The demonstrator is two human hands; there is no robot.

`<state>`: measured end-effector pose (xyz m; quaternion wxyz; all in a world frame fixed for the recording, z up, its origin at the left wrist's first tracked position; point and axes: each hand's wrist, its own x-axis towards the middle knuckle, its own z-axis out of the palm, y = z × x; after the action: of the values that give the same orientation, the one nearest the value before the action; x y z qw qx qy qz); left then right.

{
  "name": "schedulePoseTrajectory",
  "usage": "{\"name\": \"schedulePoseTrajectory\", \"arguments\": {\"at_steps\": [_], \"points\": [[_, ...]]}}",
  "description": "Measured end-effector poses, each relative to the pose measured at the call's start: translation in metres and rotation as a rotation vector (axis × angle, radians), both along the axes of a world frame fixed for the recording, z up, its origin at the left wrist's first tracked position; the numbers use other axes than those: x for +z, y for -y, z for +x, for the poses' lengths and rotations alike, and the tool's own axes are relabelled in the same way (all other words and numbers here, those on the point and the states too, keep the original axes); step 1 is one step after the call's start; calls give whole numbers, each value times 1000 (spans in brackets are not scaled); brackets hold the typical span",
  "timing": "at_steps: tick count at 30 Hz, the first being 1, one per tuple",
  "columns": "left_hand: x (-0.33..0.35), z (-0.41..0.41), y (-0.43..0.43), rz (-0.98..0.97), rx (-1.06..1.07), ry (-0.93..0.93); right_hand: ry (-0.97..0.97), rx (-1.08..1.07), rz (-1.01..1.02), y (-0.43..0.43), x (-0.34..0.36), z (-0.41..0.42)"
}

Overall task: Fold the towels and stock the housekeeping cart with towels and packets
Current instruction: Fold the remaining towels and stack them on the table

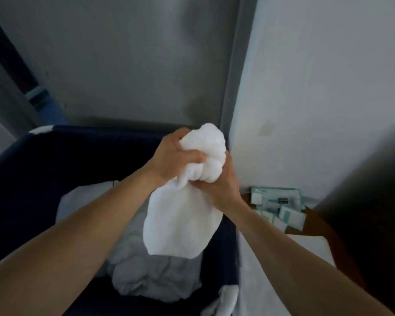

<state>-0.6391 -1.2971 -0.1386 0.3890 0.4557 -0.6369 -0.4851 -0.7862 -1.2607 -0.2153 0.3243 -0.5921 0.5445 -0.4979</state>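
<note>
A bunched white towel [187, 208] hangs in the air over a dark blue fabric bin [32, 169]. My left hand [171, 156] grips its upper bundle from the left. Just below and to the right, my right hand [224, 185] grips the towel too; both hands sit close together. The towel's lower part droops loose beneath them. More crumpled white and grey towels [151, 277] lie inside the bin. Several white and teal packets [281, 208] lie on a brown surface at the right.
A grey wall and a white wall panel [317, 87] stand close behind the bin. A white folded cloth [290, 270] lies on the brown surface [317, 224] right of the bin. A dark blurred shape fills the right edge.
</note>
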Motion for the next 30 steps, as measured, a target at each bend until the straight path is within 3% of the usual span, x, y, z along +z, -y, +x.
{"name": "schedulePoseTrajectory", "arguments": {"at_steps": [2, 4, 9, 13, 15, 17, 21, 25, 27, 30], "points": [[40, -19, -16, -81, -59, -5, 77, -45, -124, -16, 39, -13], [73, -39, -34, -136, -111, -31, 173, -110, -117, -34, 67, -30], [130, -93, -71, -242, -274, -89, 89, -229, -168, -84, 105, -82], [157, -126, -79, -260, -460, -85, 68, -169, -262, -122, 121, -137], [165, -141, -77, -270, -511, -95, 82, -254, -302, -138, 127, -168], [167, -156, -74, -300, -529, -73, -38, -475, -309, -151, 132, -199], [146, -190, -72, -281, -542, -57, -554, -902, -98, -174, 138, -256], [114, -223, -80, -216, -546, -91, -967, -937, 266, -201, 120, -304], [100, -240, -86, -208, -536, -89, -948, -887, 365, -210, 105, -331], [81, -258, -93, -166, -443, -92, -703, -793, 499, -221, 81, -369]]}}
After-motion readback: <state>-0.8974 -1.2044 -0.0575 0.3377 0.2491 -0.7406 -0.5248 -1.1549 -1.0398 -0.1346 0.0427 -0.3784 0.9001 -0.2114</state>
